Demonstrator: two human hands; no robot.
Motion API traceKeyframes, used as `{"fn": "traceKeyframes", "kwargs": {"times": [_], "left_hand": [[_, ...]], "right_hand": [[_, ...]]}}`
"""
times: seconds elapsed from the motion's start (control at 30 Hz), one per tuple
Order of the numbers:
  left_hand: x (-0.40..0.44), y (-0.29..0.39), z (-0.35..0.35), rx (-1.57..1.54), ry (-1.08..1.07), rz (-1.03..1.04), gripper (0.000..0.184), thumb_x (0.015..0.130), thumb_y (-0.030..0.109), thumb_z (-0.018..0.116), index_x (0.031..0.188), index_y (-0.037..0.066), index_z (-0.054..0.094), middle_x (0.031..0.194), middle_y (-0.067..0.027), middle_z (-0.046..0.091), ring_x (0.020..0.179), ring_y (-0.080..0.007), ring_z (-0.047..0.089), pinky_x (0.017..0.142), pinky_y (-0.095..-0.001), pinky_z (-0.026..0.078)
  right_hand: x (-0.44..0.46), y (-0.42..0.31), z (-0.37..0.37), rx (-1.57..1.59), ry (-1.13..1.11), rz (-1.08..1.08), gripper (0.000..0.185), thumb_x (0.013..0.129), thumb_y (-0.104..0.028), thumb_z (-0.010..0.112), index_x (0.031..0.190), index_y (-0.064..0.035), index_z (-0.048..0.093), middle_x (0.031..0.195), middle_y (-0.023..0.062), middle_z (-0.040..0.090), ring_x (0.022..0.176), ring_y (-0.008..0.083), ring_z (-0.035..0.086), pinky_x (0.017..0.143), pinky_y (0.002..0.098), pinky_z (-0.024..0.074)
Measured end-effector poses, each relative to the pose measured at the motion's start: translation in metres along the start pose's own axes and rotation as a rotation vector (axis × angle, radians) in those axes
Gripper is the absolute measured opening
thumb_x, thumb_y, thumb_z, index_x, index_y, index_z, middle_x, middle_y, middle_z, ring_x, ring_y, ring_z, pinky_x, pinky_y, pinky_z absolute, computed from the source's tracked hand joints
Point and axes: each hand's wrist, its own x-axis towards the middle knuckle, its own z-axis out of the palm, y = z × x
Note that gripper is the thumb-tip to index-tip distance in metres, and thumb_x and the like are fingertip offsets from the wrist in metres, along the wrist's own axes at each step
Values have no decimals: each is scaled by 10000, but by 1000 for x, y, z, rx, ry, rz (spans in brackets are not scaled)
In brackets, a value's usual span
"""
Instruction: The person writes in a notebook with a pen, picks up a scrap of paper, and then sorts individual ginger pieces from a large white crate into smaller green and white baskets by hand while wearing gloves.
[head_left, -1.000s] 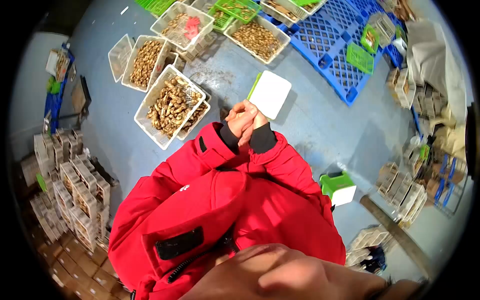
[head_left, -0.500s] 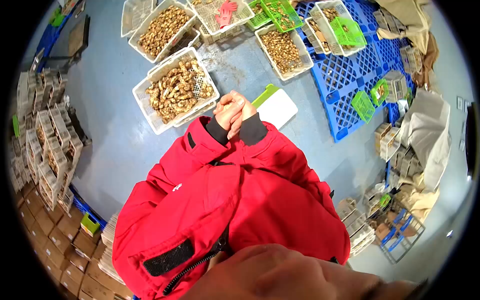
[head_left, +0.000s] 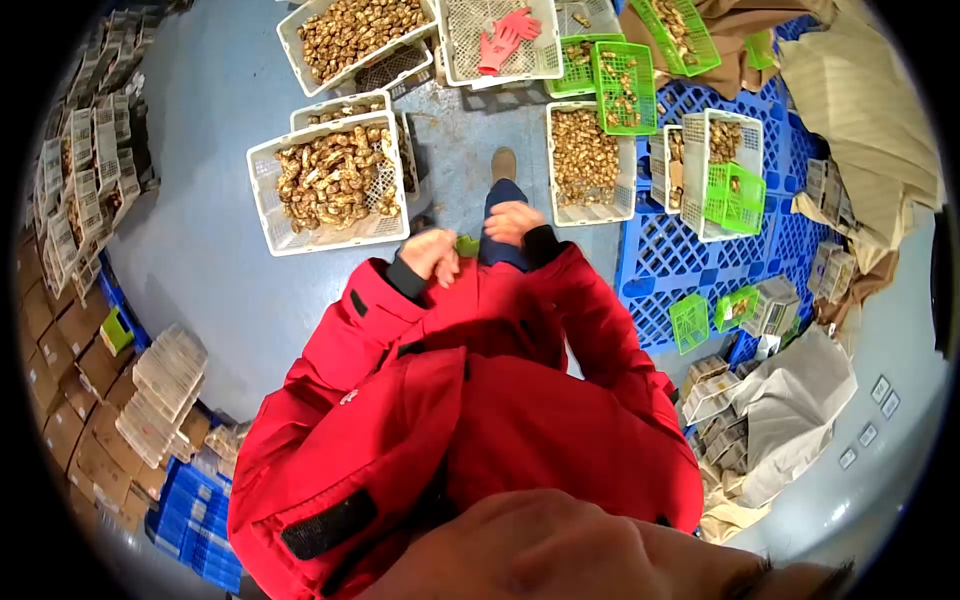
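Observation:
My left hand [head_left: 431, 256] is in front of the red jacket [head_left: 400, 350], empty, its fingers loosely bent. To its right, my right hand [head_left: 514, 222] hangs over my dark-trousered leg [head_left: 503, 193], also empty with loosely bent fingers. The two hands are apart. Nearest my left hand stands a white plastic crate [head_left: 258, 190] of knobbly brown roots or tubers [head_left: 330, 180], stacked on another. Nearest my right hand is a white crate [head_left: 590, 216] of smaller brown pieces [head_left: 585, 150]. A small green thing [head_left: 467, 246] shows between the hands, mostly hidden.
Pink gloves [head_left: 508, 38] lie in a white crate [head_left: 552, 65] ahead. Green baskets [head_left: 628, 88] and blue pallets [head_left: 660, 240] line the right. Stacked crates [head_left: 90, 180] and cardboard boxes [head_left: 85, 340] stand left. My shoe [head_left: 503, 165] is on the blue-grey floor [head_left: 200, 150].
My hands were clasped together and have separated, the right one moving rightward. One leg has come forward into view. The white and green object on the floor is now mostly hidden.

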Motion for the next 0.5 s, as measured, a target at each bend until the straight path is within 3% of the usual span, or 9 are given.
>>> {"fn": "traceKeyframes", "kwargs": {"times": [0.03,0.07,0.1,0.17,0.2,0.27,0.4,0.43,0.5], "left_hand": [[9,4,-11,-7,106,-15,387,913,372,439,699,54,493,603,-97,560,442,-165,529,406,-255,440],[16,1,-26,-46,197,-35,377,909,378,447,710,60,489,615,-94,562,455,-165,530,415,-265,447],[25,-4,-42,-88,285,-40,368,904,383,455,721,65,485,628,-91,565,468,-165,532,423,-274,454],[34,-15,-67,-112,350,-33,354,902,384,462,732,75,483,640,-78,565,497,-161,533,444,-289,464],[37,-20,-76,-177,339,-43,295,901,344,485,763,84,498,642,-54,568,494,-131,518,480,-268,465],[45,-13,-69,-178,351,-80,302,903,346,482,764,79,505,650,-58,576,515,-132,538,487,-270,476],[88,-8,-42,-134,355,-131,314,910,335,472,753,67,518,679,-74,593,524,-137,553,483,-262,484],[101,-7,-36,-127,349,-162,312,910,333,473,755,66,519,678,-74,593,525,-135,554,484,-260,483],[130,-7,-35,-134,201,-152,284,920,318,452,789,75,518,697,-76,596,546,-143,564,505,-280,488]], "right_hand": [[14,-29,-90,259,-310,380,240,870,-246,489,912,-22,564,836,117,623,774,207,613,705,318,510],[-18,-33,-95,90,272,-44,251,824,-273,546,916,-40,566,800,103,626,706,206,614,635,321,511],[-50,-37,-98,-324,949,-276,282,778,-300,604,921,-59,568,765,88,629,638,204,615,564,323,511],[-82,-45,-158,-279,1088,-270,287,785,-304,588,962,-79,557,729,103,616,607,223,604,540,312,498],[-94,-44,-206,-212,1021,-256,277,817,-300,532,1002,-95,549,705,118,602,574,237,584,526,327,487],[-102,-30,-290,-184,1122,-15,297,851,-278,456,1079,-95,508,760,134,598,573,268,566,494,360,471],[-98,-11,-306,-167,1220,243,320,849,-277,452,1124,-115,483,839,145,597,632,299,567,506,405,461],[-95,-6,-304,-182,1178,260,326,856,-276,442,1140,-120,469,862,147,601,680,313,568,579,409,472],[-86,6,-297,-207,1139,287,320,855,-276,446,1132,-118,475,859,145,602,679,307,569,582,404,471]]}}
